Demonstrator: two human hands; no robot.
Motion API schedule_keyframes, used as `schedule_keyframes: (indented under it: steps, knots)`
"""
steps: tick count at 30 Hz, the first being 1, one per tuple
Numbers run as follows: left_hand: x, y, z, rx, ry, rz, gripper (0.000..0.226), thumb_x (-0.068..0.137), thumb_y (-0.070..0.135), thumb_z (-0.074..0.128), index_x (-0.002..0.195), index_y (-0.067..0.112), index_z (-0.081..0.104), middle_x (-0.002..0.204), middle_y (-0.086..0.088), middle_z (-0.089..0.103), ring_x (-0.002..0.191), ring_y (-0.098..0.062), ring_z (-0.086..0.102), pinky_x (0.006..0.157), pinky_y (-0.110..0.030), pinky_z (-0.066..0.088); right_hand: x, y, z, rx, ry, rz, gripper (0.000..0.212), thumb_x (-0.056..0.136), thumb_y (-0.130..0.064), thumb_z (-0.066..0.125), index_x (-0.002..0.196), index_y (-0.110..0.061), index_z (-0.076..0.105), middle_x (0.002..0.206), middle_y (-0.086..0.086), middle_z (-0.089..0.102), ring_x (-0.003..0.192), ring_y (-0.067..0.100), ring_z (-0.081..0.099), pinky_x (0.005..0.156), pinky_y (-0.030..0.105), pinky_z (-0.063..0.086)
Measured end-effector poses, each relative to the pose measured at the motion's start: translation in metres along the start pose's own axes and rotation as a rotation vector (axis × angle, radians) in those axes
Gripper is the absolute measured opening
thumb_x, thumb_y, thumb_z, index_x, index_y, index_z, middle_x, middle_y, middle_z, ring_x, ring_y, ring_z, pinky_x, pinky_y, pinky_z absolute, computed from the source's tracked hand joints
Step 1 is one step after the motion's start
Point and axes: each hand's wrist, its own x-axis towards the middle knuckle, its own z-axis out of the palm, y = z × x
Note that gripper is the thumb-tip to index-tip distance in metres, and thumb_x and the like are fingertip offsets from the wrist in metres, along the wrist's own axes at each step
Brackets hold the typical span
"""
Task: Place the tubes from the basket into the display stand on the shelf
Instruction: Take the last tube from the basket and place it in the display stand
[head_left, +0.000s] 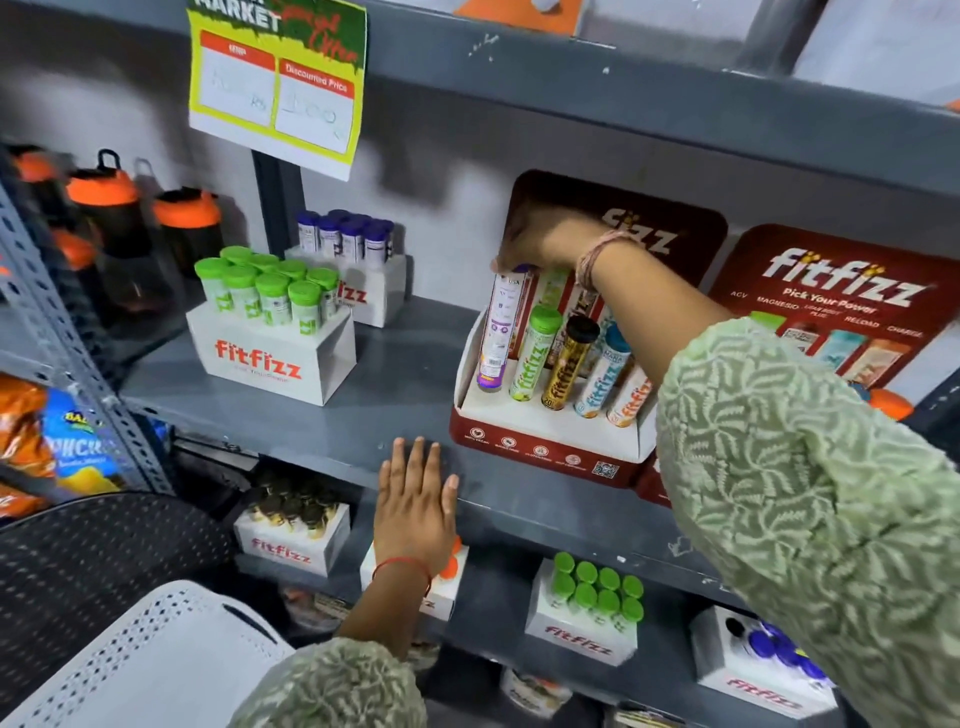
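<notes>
A red and white display stand (550, 447) sits on the grey shelf (395, 410). My right hand (540, 239) grips the top of a white and purple tube (501, 332) that stands in the stand's leftmost slot. Beside it lean a green-capped tube (535, 353), a gold tube with a black cap (566, 364), a blue tube (602, 374) and an orange tube (628, 400). My left hand (415, 504) lies flat, fingers apart, on the shelf's front edge. A white perforated basket (156, 654) shows at the bottom left.
White boxes of green-capped tubes (270, 322) and purple-capped tubes (353, 260) stand to the left on the same shelf. A second red stand (841, 301) is to the right. More tube boxes fill the shelf below. A price sign (275, 83) hangs above.
</notes>
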Motion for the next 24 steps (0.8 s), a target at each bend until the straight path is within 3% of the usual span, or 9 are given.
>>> schedule_keyframes:
  steps: [3, 6, 11, 16, 20, 24]
  knots:
    - [0.0, 0.001, -0.003, 0.014, -0.039, -0.007, 0.092, 0.074, 0.057, -0.029, 0.142, 0.011, 0.012, 0.153, -0.007, 0.01, 0.13, -0.013, -0.018, 0.098, -0.021, -0.031, 0.003, 0.004, 0.014, -0.069, -0.027, 0.001, 0.035, 0.078, -0.016, 0.066, 0.109, 0.0, 0.064, 0.115, 0.017, 0.067, 0.105, 0.029, 0.061, 0.078, 0.03, 0.048]
    - [0.0, 0.002, -0.006, 0.018, -0.052, -0.007, 0.093, 0.074, 0.057, -0.029, 0.143, 0.011, 0.014, 0.153, -0.007, 0.012, 0.13, -0.012, -0.017, 0.1, -0.022, -0.029, 0.002, 0.008, 0.021, 0.006, -0.002, -0.011, 0.033, 0.078, -0.006, 0.064, 0.111, -0.006, 0.063, 0.12, 0.011, 0.064, 0.109, 0.024, 0.058, 0.078, 0.024, 0.044]
    - [0.001, 0.001, -0.006, -0.01, -0.069, -0.003, 0.097, 0.074, 0.057, -0.031, 0.142, 0.011, 0.019, 0.151, -0.008, 0.017, 0.131, -0.013, -0.012, 0.101, -0.021, -0.028, -0.001, 0.009, 0.021, 0.091, 0.035, -0.074, 0.037, 0.08, 0.009, 0.048, 0.109, -0.006, 0.065, 0.121, 0.009, 0.064, 0.111, 0.022, 0.058, 0.079, 0.022, 0.043]
    - [0.001, 0.002, -0.009, 0.027, -0.11, -0.007, 0.1, 0.067, 0.057, -0.038, 0.143, 0.014, 0.011, 0.153, -0.005, 0.009, 0.131, -0.012, -0.017, 0.097, -0.021, -0.032, -0.003, 0.008, 0.024, 0.121, 0.053, -0.108, 0.037, 0.078, 0.01, 0.05, 0.107, -0.006, 0.066, 0.118, 0.009, 0.066, 0.108, 0.02, 0.059, 0.077, 0.02, 0.043]
    - [0.002, 0.001, -0.009, 0.055, -0.13, -0.015, 0.101, 0.066, 0.057, -0.039, 0.144, 0.014, 0.008, 0.154, -0.004, 0.007, 0.137, -0.018, -0.011, 0.096, -0.021, -0.033, -0.005, 0.006, 0.029, 0.104, 0.082, -0.149, 0.033, 0.08, 0.007, 0.05, 0.105, -0.005, 0.067, 0.116, 0.009, 0.067, 0.109, 0.02, 0.061, 0.087, 0.02, 0.046]
    - [0.002, 0.005, -0.016, 0.083, -0.148, -0.014, 0.086, 0.071, 0.052, -0.026, 0.144, 0.016, 0.001, 0.154, -0.002, -0.001, 0.136, -0.018, -0.015, 0.092, -0.021, -0.035, -0.005, 0.008, 0.035, 0.108, 0.128, -0.158, 0.033, 0.08, 0.008, 0.047, 0.102, -0.004, 0.068, 0.115, 0.01, 0.068, 0.108, 0.02, 0.062, 0.097, 0.026, 0.048]
